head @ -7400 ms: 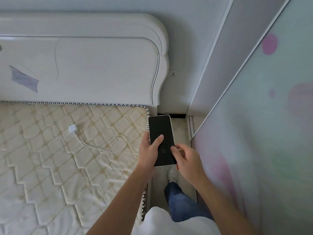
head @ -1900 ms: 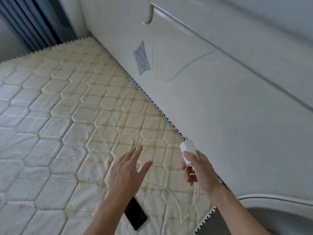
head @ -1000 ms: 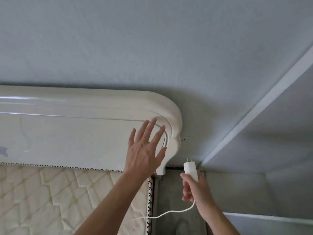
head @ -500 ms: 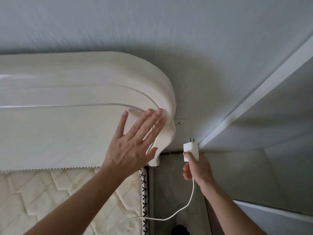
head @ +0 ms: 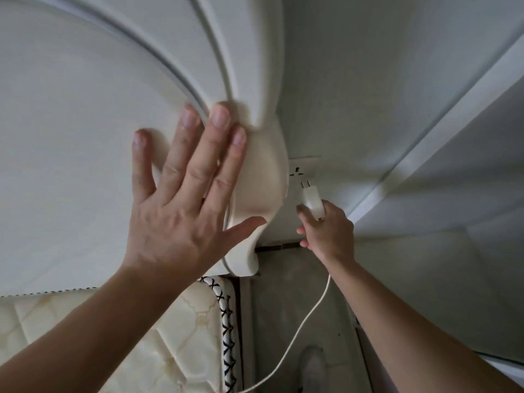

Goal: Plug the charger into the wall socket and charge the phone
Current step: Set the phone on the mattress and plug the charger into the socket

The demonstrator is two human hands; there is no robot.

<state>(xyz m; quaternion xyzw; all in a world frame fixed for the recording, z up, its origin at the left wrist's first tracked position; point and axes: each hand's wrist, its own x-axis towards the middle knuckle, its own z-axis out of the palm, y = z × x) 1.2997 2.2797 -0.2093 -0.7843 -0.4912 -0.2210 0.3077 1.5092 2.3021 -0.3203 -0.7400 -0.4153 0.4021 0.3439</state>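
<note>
Reaching toward a wall socket [head: 301, 173], the right hand [head: 329, 226] pinches a small white charger [head: 312, 200] between thumb and curled fingers, gripping its rear half. Two metal prongs [head: 305, 184] stick out of the charger's front and point up and slightly left, straight at the socket. The prong tips sit just below the socket's slots, very near but not yet inside them. The charger's long axis lines up roughly with the path to the socket, so the coming move looks like a short push forward along that line.

A thin white cable [head: 309, 316] trails from the charger's back end, down past the wrist and off the bottom edge of the view. The phone is not visible.

The left hand [head: 181, 199] is spread wide, its palm and fingers pressed flat against the cream headboard [head: 85, 137] of a bed, seemingly as a brace. It holds nothing and is well apart from the socket, with the headboard's curved edge between them. The socket is partly tucked behind that edge, on the pale wall [head: 368, 80]. A quilted mattress [head: 175, 350] shows at the bottom left.
</note>
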